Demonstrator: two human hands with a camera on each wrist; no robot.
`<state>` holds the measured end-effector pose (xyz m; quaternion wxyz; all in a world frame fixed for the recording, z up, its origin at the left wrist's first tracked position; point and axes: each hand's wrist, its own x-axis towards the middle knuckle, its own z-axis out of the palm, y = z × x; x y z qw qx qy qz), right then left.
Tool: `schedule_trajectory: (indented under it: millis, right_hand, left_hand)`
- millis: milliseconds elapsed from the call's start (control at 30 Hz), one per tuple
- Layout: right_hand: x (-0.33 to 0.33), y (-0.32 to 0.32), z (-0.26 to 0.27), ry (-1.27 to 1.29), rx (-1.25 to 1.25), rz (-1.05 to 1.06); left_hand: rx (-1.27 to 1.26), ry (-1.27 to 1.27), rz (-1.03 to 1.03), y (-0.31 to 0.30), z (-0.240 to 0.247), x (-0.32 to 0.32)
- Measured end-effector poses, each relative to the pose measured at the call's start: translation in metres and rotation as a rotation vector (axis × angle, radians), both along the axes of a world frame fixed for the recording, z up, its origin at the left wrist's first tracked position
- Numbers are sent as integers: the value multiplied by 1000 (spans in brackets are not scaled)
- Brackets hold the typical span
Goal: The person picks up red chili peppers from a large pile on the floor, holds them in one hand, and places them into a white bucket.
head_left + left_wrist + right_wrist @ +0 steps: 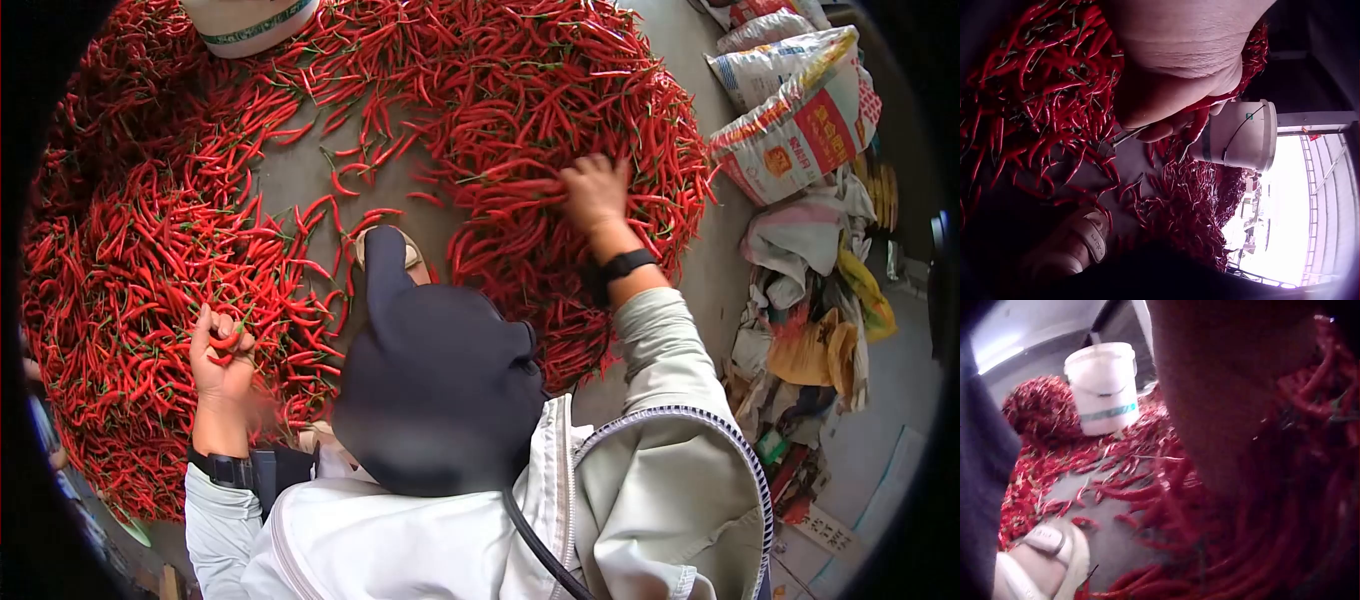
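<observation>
My left hand (222, 365) is raised over the left part of a wide spread of red chili peppers (130, 300). Its fingers curl round a few red chili peppers (226, 345); one held chili (1196, 125) hangs beneath the palm in the left wrist view, green stem down. On the right-hand heap of chili peppers (520, 120), my right hand (597, 200) reaches in palm down, fingers apart and touching the peppers. In the right wrist view that hand (1229, 387) is a large dark shape, its fingertips hidden among the chilies.
A white bucket (250, 28) with a green band stands among the peppers at the far side. My sandalled foot (400, 250) is on the grey floor between heaps. Printed sacks (800, 130) and crumpled bags (810, 240) lie at the right.
</observation>
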<state>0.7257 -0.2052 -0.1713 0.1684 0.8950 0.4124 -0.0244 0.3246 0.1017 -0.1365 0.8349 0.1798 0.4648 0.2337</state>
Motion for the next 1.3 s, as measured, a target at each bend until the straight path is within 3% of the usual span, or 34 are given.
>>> schedule_trajectory:
  millis: [133,200,300,400,467,500,600,700,767,800,933,1033,1167,1233,1300]
  right_hand:
    - [8,-25,22,-172,99,-47]
    - [-11,-14,31,-284,348,14]
    - [-60,-3,-4,141,656,172]
    - [-135,-20,-62,576,559,160]
    - [-168,-34,-68,816,453,51]
    - [-174,-44,-86,881,366,23]
    - [-185,-45,-72,893,296,-86]
    - [-178,-38,-81,722,188,-44]
    - [-153,-19,-101,405,22,211]
    - [-140,-8,-100,521,-17,62]
    - [-107,25,-128,240,192,223]
    - [-82,40,-152,270,81,217]
    - [-49,76,-122,169,-83,357]
    - [-32,78,-100,-6,-143,492]
    - [-30,69,-69,0,-189,510]
  left_hand:
    - [-3,-3,-3,-2,-1,-3]
    - [-4,-51,-33,-2,-1,-5]
    - [-3,-82,-49,-4,6,-3]
    - [23,-48,-26,-5,19,2]
    - [27,-58,-32,-2,22,-2]
    - [27,-74,-38,-2,23,-3]
    - [25,-88,-37,-4,20,-6]
    - [9,-78,-22,-9,20,-4]
    - [13,-78,-24,-11,16,-4]
    - [7,-78,-25,-11,16,-4]
    - [8,-71,-21,-9,19,-1]
    - [-2,-50,-22,-11,19,3]
    - [16,-48,-37,-8,18,8]
    - [14,-81,-39,-7,16,9]
    - [14,-93,-31,-6,14,11]
